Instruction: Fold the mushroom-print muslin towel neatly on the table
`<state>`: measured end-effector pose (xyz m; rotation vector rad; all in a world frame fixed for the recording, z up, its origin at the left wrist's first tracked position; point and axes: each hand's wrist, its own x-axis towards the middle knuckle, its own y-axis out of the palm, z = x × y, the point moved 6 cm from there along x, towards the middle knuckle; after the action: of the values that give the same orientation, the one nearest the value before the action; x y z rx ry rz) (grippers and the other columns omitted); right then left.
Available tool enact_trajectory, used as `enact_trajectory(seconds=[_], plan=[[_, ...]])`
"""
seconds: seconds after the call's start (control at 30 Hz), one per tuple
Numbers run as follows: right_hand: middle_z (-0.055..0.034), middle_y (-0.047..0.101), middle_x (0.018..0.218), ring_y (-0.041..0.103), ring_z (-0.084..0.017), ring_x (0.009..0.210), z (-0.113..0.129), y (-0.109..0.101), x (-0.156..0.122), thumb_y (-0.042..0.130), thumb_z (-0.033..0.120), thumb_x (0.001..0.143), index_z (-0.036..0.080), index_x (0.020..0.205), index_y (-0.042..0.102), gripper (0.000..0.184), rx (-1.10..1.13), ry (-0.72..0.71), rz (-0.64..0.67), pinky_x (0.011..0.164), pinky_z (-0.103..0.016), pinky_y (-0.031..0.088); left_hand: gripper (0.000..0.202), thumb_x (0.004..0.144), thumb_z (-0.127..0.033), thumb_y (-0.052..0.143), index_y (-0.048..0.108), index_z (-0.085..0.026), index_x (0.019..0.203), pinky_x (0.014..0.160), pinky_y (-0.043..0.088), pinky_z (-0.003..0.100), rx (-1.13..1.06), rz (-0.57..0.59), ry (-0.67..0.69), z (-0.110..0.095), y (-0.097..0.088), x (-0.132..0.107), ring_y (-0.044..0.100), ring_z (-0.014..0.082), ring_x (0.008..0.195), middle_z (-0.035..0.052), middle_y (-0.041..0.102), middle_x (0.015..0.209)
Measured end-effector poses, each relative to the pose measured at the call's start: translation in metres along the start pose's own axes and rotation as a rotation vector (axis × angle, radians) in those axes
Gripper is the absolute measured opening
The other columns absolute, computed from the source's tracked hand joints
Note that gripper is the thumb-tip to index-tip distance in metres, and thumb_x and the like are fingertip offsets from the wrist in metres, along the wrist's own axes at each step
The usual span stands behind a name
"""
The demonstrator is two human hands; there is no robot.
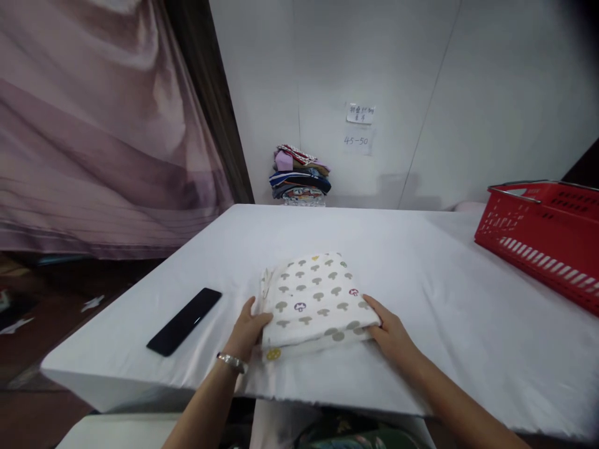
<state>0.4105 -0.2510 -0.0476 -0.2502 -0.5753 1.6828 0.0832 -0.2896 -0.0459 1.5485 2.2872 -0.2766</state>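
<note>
A folded white cloth point(314, 296) with grey mushroom prints and a few purple, red and yellow ones lies on the white-covered table near its front edge. My left hand point(248, 328), with a silver bracelet at the wrist, holds the cloth's left edge, its thumb resting on top. On the opposite side, my right hand point(389, 325) grips the front right corner, the thumb underside partly hidden by the fabric. The cloth's front edge shows layers slightly out of line.
A black phone-like slab point(184, 322) lies left of the cloth. At the right stands a red plastic basket point(538, 234) with metal handles. Beyond the far edge is a stack of folded clothes point(300, 181). The white tablecloth point(402, 249) covers the table; a pink curtain point(103, 125) hangs left.
</note>
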Motion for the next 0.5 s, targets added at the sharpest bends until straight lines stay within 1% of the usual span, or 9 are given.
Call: enact_trajectory(seconds=[0.1, 0.17, 0.2, 0.27, 0.3, 0.37, 0.43, 0.5], plan=[[-0.0029, 0.052, 0.128, 0.05, -0.022, 0.115, -0.003, -0.003, -0.001, 0.046, 0.018, 0.072, 0.024, 0.128, 0.046, 0.057, 0.093, 0.076, -0.015, 0.094, -0.038, 0.043, 0.094, 0.063, -0.018, 0.07, 0.017, -0.02, 0.141, 0.04, 0.036, 0.02, 0.12, -0.059, 0.052, -0.011, 0.002, -0.009, 0.051, 0.0116, 0.042, -0.0044, 0.055, 0.057], [-0.0022, 0.051, 0.129, 0.049, -0.022, 0.115, -0.007, -0.006, -0.003, 0.046, 0.018, 0.072, 0.024, 0.128, 0.046, 0.056, 0.106, 0.106, -0.031, 0.093, -0.038, 0.044, 0.095, 0.063, -0.017, 0.07, 0.016, -0.019, 0.141, 0.04, 0.036, 0.02, 0.144, -0.044, 0.073, -0.015, 0.006, -0.014, 0.05, 0.0115, 0.042, -0.0055, 0.054, 0.054], [-0.0024, 0.05, 0.129, 0.049, -0.021, 0.116, -0.008, -0.008, -0.004, 0.047, 0.018, 0.072, 0.024, 0.128, 0.046, 0.057, 0.089, 0.112, -0.018, 0.094, -0.038, 0.044, 0.095, 0.063, -0.017, 0.07, 0.016, -0.019, 0.141, 0.041, 0.037, 0.02, 0.149, -0.039, 0.079, -0.016, 0.007, -0.017, 0.051, 0.0117, 0.042, -0.0052, 0.055, 0.054], [-0.0037, 0.05, 0.13, 0.049, -0.021, 0.116, -0.007, -0.011, -0.007, 0.046, 0.018, 0.073, 0.024, 0.13, 0.044, 0.057, 0.0, 0.092, 0.052, 0.095, -0.039, 0.043, 0.093, 0.064, -0.019, 0.069, 0.017, -0.019, 0.141, 0.041, 0.037, 0.021, 0.128, -0.03, 0.07, -0.016, 0.007, -0.021, 0.052, 0.0123, 0.044, -0.0036, 0.057, 0.057], [-0.0045, 0.049, 0.131, 0.048, -0.021, 0.117, -0.003, -0.013, -0.009, 0.046, 0.018, 0.074, 0.023, 0.131, 0.043, 0.057, -0.07, 0.054, 0.09, 0.097, -0.039, 0.041, 0.091, 0.064, -0.02, 0.069, 0.018, -0.019, 0.141, 0.041, 0.036, 0.021, 0.103, -0.024, 0.055, -0.014, 0.007, -0.023, 0.053, 0.0125, 0.045, -0.0025, 0.058, 0.06], [-0.0054, 0.041, 0.137, 0.04, -0.022, 0.124, 0.014, -0.017, -0.015, 0.045, 0.018, 0.076, 0.025, 0.133, 0.04, 0.057, -0.244, -0.082, 0.131, 0.1, -0.042, 0.037, 0.087, 0.066, -0.022, 0.068, 0.021, -0.02, 0.139, 0.042, 0.036, 0.02, 0.045, -0.009, 0.024, -0.012, 0.007, -0.026, 0.054, 0.0126, 0.047, -0.0005, 0.06, 0.065], [-0.0051, 0.029, 0.144, 0.027, -0.024, 0.131, 0.045, -0.015, -0.023, 0.048, 0.021, 0.079, 0.027, 0.136, 0.035, 0.059, -0.402, -0.283, 0.143, 0.104, -0.046, 0.03, 0.084, 0.066, -0.022, 0.067, 0.023, -0.022, 0.138, 0.045, 0.038, 0.021, -0.01, 0.002, 0.01, -0.012, 0.01, -0.028, 0.055, 0.0128, 0.051, 0.0012, 0.062, 0.071], [-0.0062, 0.022, 0.147, 0.017, -0.026, 0.135, 0.08, 0.0, -0.03, 0.053, 0.028, 0.08, 0.026, 0.14, 0.026, 0.066, -0.489, -0.492, 0.189, 0.107, -0.05, 0.022, 0.085, 0.066, -0.021, 0.067, 0.022, -0.023, 0.138, 0.05, 0.041, 0.023, -0.061, 0.011, 0.012, -0.015, 0.015, -0.029, 0.057, 0.0131, 0.054, 0.002, 0.063, 0.075]])
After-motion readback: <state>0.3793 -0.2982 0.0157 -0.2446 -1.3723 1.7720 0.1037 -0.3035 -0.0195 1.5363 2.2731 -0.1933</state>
